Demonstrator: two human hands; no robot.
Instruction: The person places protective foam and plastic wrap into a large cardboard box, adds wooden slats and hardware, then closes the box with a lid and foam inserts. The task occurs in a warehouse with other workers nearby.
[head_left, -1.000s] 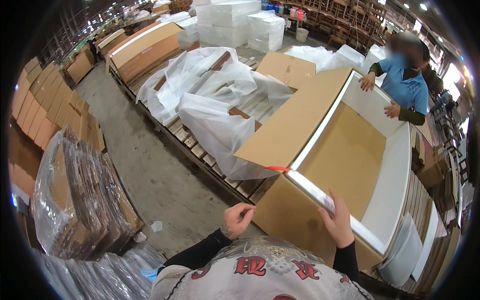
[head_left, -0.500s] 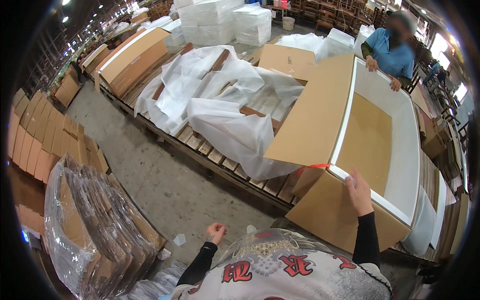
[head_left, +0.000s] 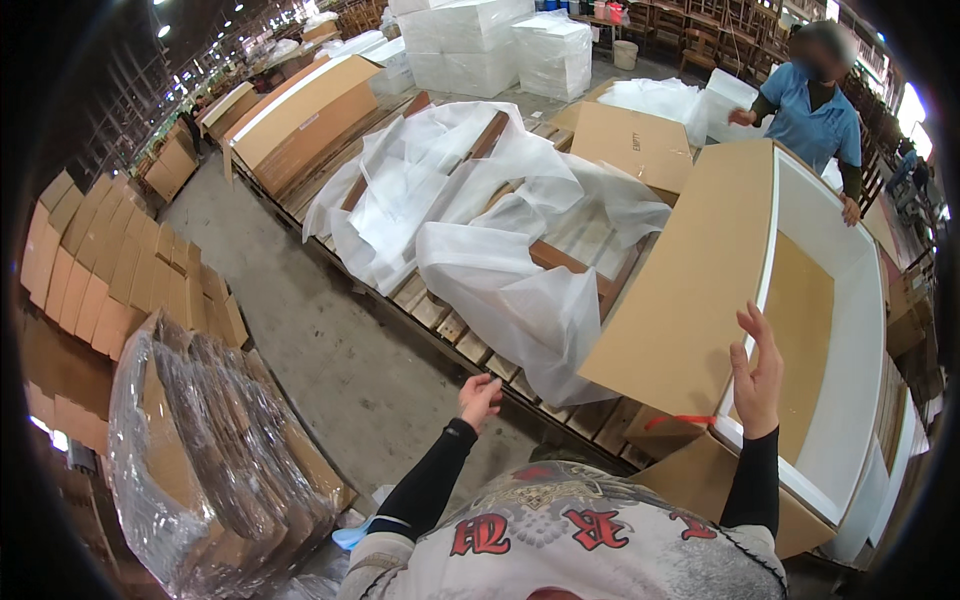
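Right now our right hand (head_left: 757, 377) rests open-fingered against the raised cardboard flap (head_left: 690, 290), propping it so the big carton (head_left: 800, 500) stays open; left hand (head_left: 480, 398) hangs loosely curled, holding nothing, over the pallet (head_left: 450, 325); foam liner (head_left: 850, 330) sits inside; far end, a co-worker's hand (head_left: 851, 211) steadies the rim.

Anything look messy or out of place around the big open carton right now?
Yes: loose white plastic sheeting lies crumpled across the wooden pallets, one fold hanging over the edge beside the open carton. Nothing looks spilled or broken.
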